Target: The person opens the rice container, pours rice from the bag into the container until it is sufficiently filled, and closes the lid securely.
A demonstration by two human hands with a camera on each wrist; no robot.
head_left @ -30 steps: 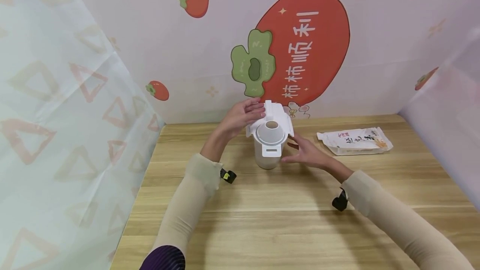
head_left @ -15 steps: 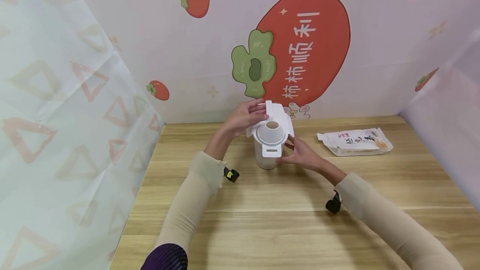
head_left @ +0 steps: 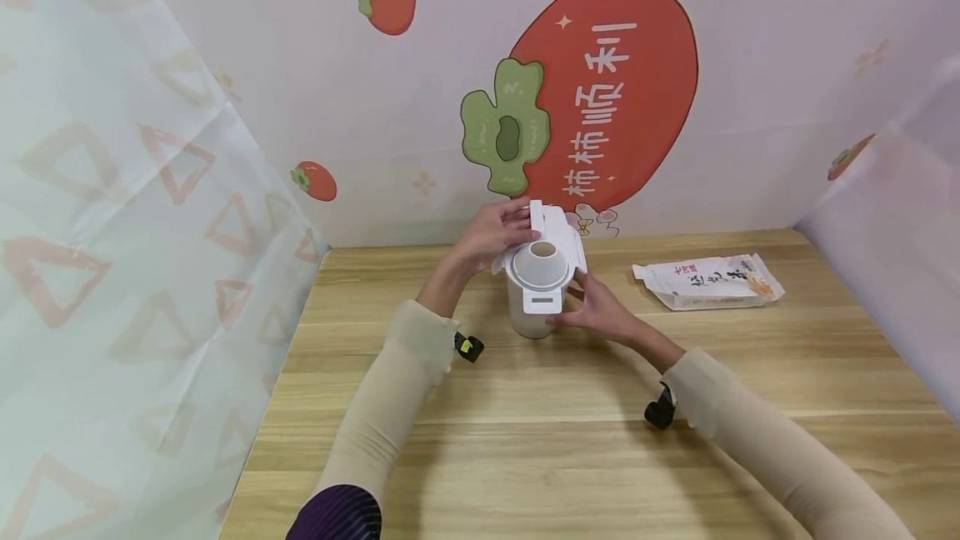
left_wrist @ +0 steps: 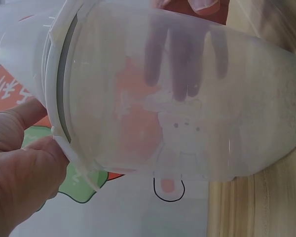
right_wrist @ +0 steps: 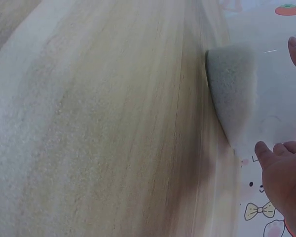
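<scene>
A clear plastic storage jar (head_left: pixel 519 307) stands upright near the back edge of the table, with pale grains (right_wrist: pixel 231 81) in its bottom. Its white lid (head_left: pixel 558 227) has a round cone-shaped spout (head_left: pixel 542 267) and side clips. My left hand (head_left: pixel 491 232) holds the lid's left side beside a raised strip, thumb at the lid edge in the left wrist view. My right hand (head_left: pixel 603 311) grips the jar's right side, thumb towards the front; its fingers (left_wrist: pixel 185 64) show through the clear wall in the left wrist view.
A white printed bag (head_left: pixel 708 282) lies on the wooden table (head_left: pixel 525 448) to the right of the jar. A persimmon-patterned wall sheet (head_left: pixel 420 115) rises right behind the table, and patterned sheets hang at both sides.
My right hand has moved left from beside the jar onto its side. My left hand has shifted slightly right against the lid. The jar stays in place.
</scene>
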